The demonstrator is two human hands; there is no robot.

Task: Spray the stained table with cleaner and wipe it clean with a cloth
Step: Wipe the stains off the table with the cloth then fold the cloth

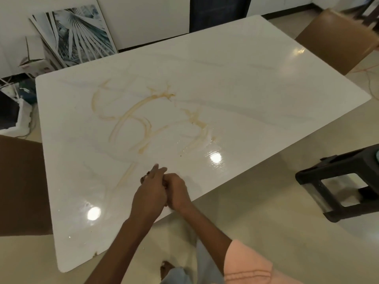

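White table (235, 64): glossy slab, long axis running from near left corner to far right corner.
Stains (141, 113): tan curved smears across the middle and toward the left edge; one streak close to the near edge.
Left hand (150, 193): above the near edge, fingers straight, pointing at the far side.
Right hand (176, 190): touching the left, fingers curled; whether it holds anything cannot be told.
Stool (340, 181): dark, off the right edge.
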